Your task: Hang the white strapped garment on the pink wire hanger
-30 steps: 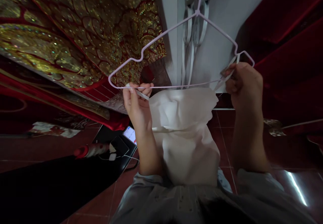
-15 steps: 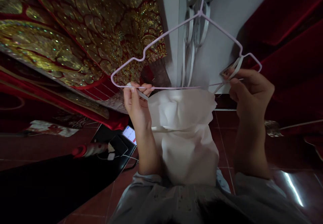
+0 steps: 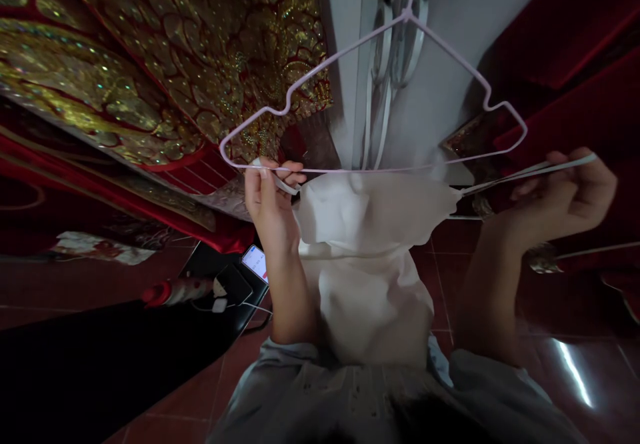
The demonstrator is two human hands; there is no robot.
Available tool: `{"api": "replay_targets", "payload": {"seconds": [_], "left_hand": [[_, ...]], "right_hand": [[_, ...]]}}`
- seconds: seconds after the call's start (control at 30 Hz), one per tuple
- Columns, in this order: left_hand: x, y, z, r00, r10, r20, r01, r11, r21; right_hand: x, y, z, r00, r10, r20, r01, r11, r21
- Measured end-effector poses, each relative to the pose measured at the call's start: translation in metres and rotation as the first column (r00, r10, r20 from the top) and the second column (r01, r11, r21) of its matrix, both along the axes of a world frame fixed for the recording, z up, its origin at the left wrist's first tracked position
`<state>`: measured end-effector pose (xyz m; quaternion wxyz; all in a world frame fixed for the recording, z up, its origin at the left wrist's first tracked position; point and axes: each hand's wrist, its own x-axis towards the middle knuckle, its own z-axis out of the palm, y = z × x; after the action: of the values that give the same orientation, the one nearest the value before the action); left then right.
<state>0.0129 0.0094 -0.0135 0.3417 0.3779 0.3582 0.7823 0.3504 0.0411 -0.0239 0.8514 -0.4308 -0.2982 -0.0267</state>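
Note:
A pale pink clothes hanger (image 3: 345, 53) hangs in front of me. My left hand (image 3: 270, 191) is closed at its lower left corner, pinching a white strap against the bar. From the straps hangs a white garment (image 3: 365, 251), its top edge just below the hanger's bottom bar. Off to the right, my right hand (image 3: 575, 194) grips the other white strap (image 3: 515, 174), stretched taut beyond the hanger's right end. That strap is clear of the hanger's right notch.
Gold sequined red garments (image 3: 260, 44) hang at the left, dark red cloth (image 3: 575, 91) at the right. Behind the hanger are metal rings (image 3: 395, 44). A lit phone (image 3: 255, 262), a dark case (image 3: 233, 287) and a red-capped bottle (image 3: 173, 293) lie on a black surface at lower left.
My right hand has moved right and slightly down, drawing the strap off the hanger's right notch and pulling it straight. The garment's right top corner is stretched rightward. My left hand has hardly moved.

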Motion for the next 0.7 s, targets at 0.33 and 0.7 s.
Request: {"api": "replay_targets", "payload": {"seconds": [0.33,0.7], "left_hand": [[0.013,-0.008,-0.004,0.996,-0.039,0.075,0.042,0.998,-0.035],[-0.036,-0.002,-0.013,0.959,0.272,-0.084,-0.255,0.952,0.17]], "right_hand": [[-0.062,-0.023,0.009,0.605,0.707,0.367,-0.484,0.692,-0.535],[-0.049,-0.022,-0.002,0.578,0.714,0.395,-0.486,0.691,-0.535]]}}
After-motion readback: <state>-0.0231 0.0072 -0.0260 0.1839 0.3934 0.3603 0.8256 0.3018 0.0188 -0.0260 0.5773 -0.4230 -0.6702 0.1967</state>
